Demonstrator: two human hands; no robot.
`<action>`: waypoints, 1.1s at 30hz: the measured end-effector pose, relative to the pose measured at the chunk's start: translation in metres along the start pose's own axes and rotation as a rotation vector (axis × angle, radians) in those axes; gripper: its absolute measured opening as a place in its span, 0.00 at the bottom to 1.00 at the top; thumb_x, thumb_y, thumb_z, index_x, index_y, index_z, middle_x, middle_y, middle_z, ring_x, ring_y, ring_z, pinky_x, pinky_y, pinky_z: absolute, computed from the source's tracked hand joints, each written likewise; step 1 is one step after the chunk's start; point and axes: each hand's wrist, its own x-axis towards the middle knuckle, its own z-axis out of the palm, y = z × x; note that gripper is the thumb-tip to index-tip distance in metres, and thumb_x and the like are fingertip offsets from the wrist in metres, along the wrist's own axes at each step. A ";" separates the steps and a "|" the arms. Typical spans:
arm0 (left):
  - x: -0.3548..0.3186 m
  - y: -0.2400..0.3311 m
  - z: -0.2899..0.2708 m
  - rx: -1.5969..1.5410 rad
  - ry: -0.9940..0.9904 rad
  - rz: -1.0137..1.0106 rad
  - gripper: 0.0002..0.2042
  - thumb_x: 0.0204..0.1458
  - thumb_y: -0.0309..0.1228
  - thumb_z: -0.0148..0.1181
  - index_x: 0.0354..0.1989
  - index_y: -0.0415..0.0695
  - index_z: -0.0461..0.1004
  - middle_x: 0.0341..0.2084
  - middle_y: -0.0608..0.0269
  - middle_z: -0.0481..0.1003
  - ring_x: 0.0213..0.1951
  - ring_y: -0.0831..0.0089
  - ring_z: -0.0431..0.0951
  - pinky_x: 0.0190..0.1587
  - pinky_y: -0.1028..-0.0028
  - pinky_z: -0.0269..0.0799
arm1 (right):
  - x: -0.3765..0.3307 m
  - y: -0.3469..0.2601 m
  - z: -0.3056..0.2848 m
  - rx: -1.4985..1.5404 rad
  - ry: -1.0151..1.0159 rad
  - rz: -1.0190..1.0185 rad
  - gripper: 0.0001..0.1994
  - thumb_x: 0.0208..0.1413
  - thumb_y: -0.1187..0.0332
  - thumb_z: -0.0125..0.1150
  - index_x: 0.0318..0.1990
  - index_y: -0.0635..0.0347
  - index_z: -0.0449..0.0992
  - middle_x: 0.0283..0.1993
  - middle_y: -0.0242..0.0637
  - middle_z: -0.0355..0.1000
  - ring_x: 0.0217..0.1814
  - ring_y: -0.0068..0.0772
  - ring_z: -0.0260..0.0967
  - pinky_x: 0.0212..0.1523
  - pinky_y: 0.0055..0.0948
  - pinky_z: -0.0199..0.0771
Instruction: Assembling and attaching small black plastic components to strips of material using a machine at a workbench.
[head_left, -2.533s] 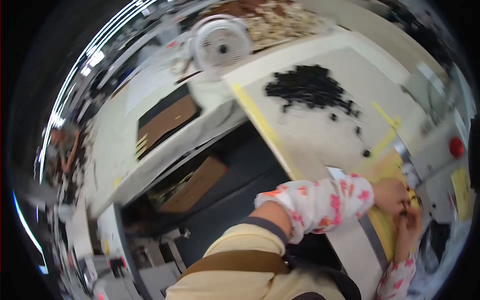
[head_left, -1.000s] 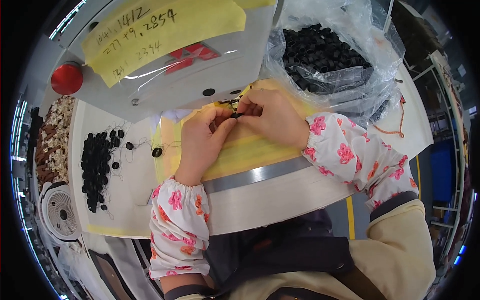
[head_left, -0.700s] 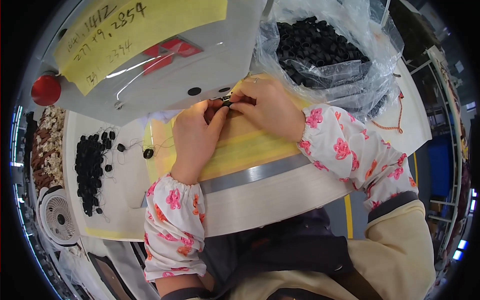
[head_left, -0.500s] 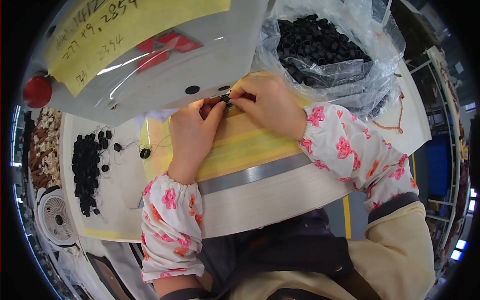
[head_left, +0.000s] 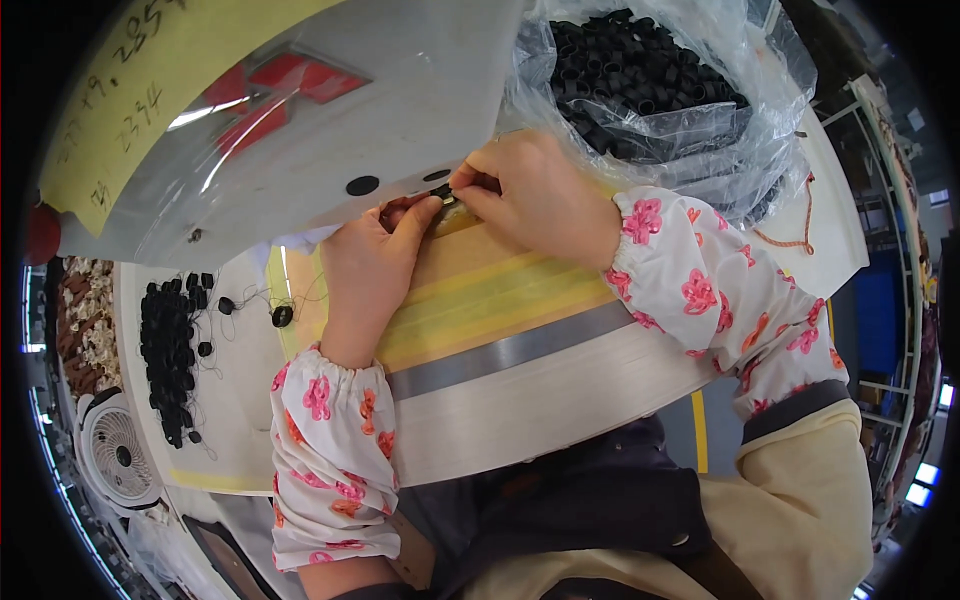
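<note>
Both hands meet beneath the grey machine head (head_left: 420, 80), fingertips at a small black piece (head_left: 443, 193). My left hand (head_left: 368, 265) pinches it between thumb and fingers from the left. On its other side, my right hand (head_left: 545, 200) is closed, thumb and index finger pressed together at the piece's edge. The fingers cover most of the piece, so its exact kind is hard to make out; it resembles the black rings in the bag. Yellow tape (head_left: 470, 290) covers the work surface under my wrists.
A clear plastic bag (head_left: 780, 130) full of black rings (head_left: 640, 75) stands at the far right, near an orange cord (head_left: 808, 215). At left lie several black pieces (head_left: 168, 350) with loose threads. A white fan (head_left: 118, 450) is beyond the left edge. A metal strip (head_left: 510, 350) crosses the table.
The view has shifted slightly, so the machine head sits further left and larger. Both hands stay at the small black piece, with little change in their grip.
</note>
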 end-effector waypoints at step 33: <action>0.008 0.005 0.004 0.012 0.021 -0.017 0.12 0.41 0.38 0.60 0.24 0.40 0.75 0.11 0.71 0.69 0.16 0.82 0.66 0.21 0.79 0.62 | 0.005 0.016 -0.003 0.035 -0.072 0.092 0.05 0.38 0.74 0.59 0.22 0.67 0.71 0.19 0.41 0.69 0.19 0.35 0.68 0.22 0.27 0.67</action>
